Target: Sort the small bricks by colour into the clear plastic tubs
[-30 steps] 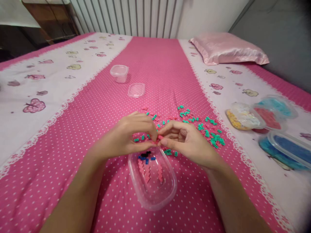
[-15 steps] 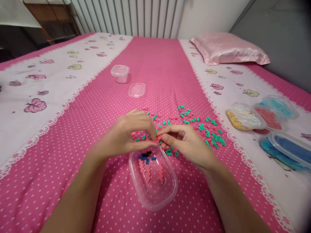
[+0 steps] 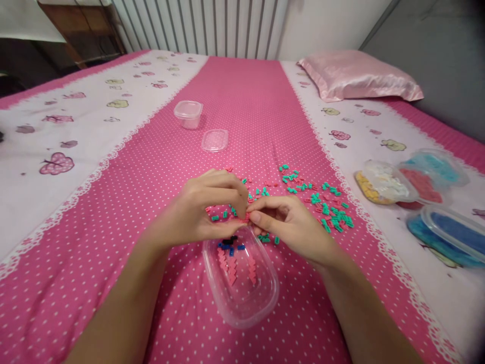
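Note:
My left hand and my right hand meet over the far edge of a clear plastic lid. Both are closed in a pinch on small pink building blocks, partly hidden by the fingers. On the lid lie zigzag strips of joined pink blocks, a few blue blocks and a black piece. Just beyond my hands, loose green blocks and pink ones are scattered over the bedsheet.
A clear tub and a small clear lid stand farther back. At the right are a container of yellow and white pieces, a red one and a blue one. A pink pillow lies at the back right.
My left hand's fingers have drawn slightly closer to my right hand at the pink blocks. The whole view has shifted a little; the things on the lid stay as they were.

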`<action>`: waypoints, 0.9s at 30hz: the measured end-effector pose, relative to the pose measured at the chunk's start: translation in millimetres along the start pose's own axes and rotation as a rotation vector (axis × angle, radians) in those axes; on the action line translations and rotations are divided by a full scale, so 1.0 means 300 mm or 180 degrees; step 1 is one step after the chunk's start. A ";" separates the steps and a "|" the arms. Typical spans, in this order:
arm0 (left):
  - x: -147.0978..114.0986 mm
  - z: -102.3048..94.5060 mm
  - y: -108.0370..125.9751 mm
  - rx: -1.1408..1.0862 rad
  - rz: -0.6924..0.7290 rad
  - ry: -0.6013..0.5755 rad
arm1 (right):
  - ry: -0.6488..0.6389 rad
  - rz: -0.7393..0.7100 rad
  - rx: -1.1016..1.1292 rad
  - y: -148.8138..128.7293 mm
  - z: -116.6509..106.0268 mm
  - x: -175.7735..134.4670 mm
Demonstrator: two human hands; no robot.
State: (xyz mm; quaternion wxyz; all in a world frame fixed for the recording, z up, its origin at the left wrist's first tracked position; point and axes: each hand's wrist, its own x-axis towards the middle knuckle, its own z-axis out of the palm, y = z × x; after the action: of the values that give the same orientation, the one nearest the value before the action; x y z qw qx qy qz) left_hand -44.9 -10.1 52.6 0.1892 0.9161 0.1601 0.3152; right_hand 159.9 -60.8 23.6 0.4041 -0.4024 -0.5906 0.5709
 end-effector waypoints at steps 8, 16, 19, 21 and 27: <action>0.006 0.007 0.001 -0.0291 0.0200 0.0123 | -0.0180 0.0022 0.0024 0.010 -0.007 0.001; 0.003 -0.006 -0.005 -0.0484 0.0083 -0.0173 | -0.0310 0.0019 -0.0304 0.007 -0.011 -0.002; -0.004 -0.019 -0.011 -0.0547 -0.0089 -0.0300 | -0.0058 -0.0068 -0.0908 -0.008 -0.056 -0.017; -0.009 -0.028 -0.015 -0.0575 -0.0170 -0.0415 | 0.0211 -0.0111 -0.1429 -0.012 -0.092 -0.026; -0.015 -0.034 -0.012 -0.0718 -0.0347 -0.0563 | -0.0376 0.0204 -0.2249 0.034 -0.105 -0.031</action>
State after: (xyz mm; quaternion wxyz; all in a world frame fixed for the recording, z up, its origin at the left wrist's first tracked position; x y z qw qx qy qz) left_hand -55.3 -6.4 56.2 0.3211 0.9032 0.1559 0.2385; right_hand 192.7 -58.2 13.8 0.1871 -0.5019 -0.7610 0.3661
